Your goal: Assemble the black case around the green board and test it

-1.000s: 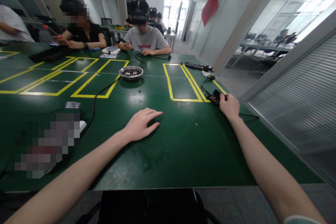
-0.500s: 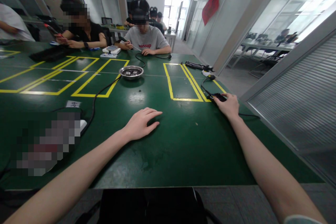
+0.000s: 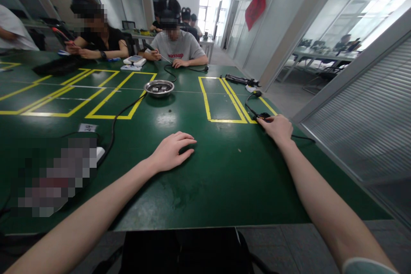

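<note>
My left hand [image 3: 173, 152] rests palm down on the green table [image 3: 218, 188], its fingers stretched out and holding nothing. Out to the right, my right hand [image 3: 278, 129] has its fingers closed on a small black corded object [image 3: 264, 115] at the table's right side. My fingers cover much of that object, so its kind does not show. A black cable with a plug [image 3: 257, 93] curves away just beyond it, and another stretch of cord [image 3: 303, 138] lies to the right of my wrist.
A metal bowl [image 3: 159, 94] holding small metal parts stands past my left hand. Yellow tape [image 3: 227, 121] marks rectangles on the table. A folded black tripod-like item [image 3: 241, 80] lies at the far right. Across sits a person in grey [image 3: 188, 47] holding a corded tool. A blurred-out object [image 3: 61, 180] lies left.
The view has shifted slightly. My right hand has turned a little over the black corded object, covering more of it. My left hand stays in place on the table.
</note>
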`<action>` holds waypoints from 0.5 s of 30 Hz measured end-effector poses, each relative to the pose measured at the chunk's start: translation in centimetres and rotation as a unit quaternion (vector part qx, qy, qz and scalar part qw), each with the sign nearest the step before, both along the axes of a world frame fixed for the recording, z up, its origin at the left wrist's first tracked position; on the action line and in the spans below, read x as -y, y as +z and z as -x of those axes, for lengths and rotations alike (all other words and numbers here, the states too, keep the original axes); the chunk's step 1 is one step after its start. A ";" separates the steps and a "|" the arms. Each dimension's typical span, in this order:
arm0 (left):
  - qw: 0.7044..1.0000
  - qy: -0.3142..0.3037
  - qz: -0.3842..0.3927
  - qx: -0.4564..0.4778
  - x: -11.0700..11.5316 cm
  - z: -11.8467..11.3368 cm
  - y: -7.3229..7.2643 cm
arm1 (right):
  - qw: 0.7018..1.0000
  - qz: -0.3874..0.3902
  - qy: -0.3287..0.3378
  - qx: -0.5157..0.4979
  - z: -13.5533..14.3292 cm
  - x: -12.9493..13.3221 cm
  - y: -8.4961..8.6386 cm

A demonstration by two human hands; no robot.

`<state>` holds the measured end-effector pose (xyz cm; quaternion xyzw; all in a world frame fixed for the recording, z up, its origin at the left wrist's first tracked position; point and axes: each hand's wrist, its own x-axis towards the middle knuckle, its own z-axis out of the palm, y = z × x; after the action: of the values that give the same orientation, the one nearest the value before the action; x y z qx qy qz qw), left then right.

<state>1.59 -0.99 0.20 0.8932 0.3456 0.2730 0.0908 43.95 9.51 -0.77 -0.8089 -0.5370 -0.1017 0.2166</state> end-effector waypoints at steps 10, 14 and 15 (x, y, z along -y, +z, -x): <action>1.000 -0.003 0.001 0.003 -0.1 0.1 -0.1 | 1.000 -0.006 0.018 -0.022 0.5 0.3 0.3; 1.000 -0.003 0.003 0.006 -0.1 0.1 -0.1 | 0.996 -0.020 0.029 -0.078 0.5 0.4 0.3; 1.000 -0.003 0.004 0.005 -0.1 0.1 -0.1 | 0.995 -0.020 0.030 -0.092 0.5 0.4 0.4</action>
<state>1.51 -0.94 0.09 0.8923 0.3439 0.2760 0.0973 43.45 9.06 -0.37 -0.7941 -0.5363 -0.0311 0.2842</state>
